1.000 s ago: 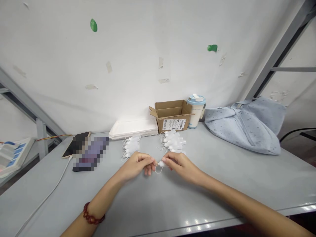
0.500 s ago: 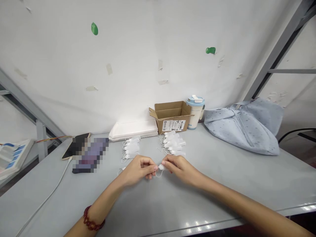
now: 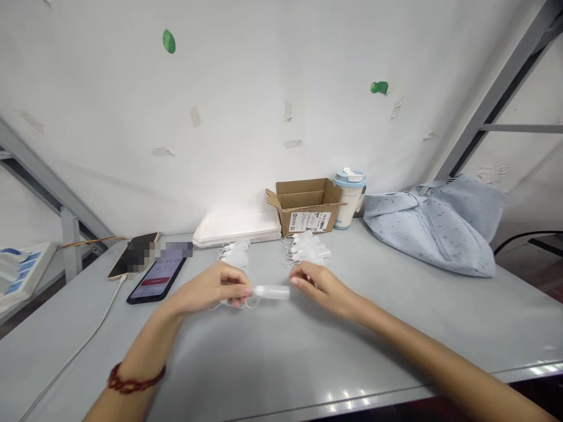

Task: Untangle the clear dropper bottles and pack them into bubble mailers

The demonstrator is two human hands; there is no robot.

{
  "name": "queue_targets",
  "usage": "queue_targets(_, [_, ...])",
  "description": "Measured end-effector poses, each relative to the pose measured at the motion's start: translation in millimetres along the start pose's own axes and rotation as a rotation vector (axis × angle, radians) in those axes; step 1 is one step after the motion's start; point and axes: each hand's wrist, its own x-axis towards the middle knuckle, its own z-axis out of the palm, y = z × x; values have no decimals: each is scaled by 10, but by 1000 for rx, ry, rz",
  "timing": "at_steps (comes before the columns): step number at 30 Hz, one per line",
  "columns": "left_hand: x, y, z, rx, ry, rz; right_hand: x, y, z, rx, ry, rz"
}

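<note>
A small translucent bottle (image 3: 275, 292) with a thin loop lies nearly level in front of the cardboard box (image 3: 312, 221), between the person's hands. The left hand (image 3: 216, 287), forward and left of the box, pinches the bottle's loop end between thumb and fingers. The right hand (image 3: 323, 287), in front of the box, has its thumb and forefinger narrowly parted just beside the bottle's other end; no grip on it shows, though contact is hard to tell. Similar bottles lie in one group (image 3: 307, 252) directly before the box and another group (image 3: 235, 258) forward and left of it, partly behind the left hand. Just left of the box rests a flat white stack (image 3: 240, 227); a lidded cup (image 3: 349, 202) stands just right of it, and a pale blue cloth (image 3: 433, 234) lies farther right.
</note>
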Motion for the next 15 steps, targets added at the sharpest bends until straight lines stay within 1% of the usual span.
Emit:
queue_targets(3, [-176, -33, -295, 72, 164, -15, 56, 162, -86, -292, 136, -103])
queue_targets(5, [-249, -88, -426, 96, 221, -54, 90, 264, -126, -489, 180, -145])
queue_targets(7, [-273, -156, -493, 118, 221, -103, 113, 339, -149, -620, 181, -154])
queue_targets(9, [-261, -219, -511, 136, 190, -145, 124, 387, -158, -698, 164, -148])
queue_targets(12, [-216, -287, -493, 153, 137, -193, 128, 424, -160, -777, 138, -129])
queue_targets(15, [-165, -337, -464, 163, 114, -221, 126, 440, -159, -824, 124, -120])
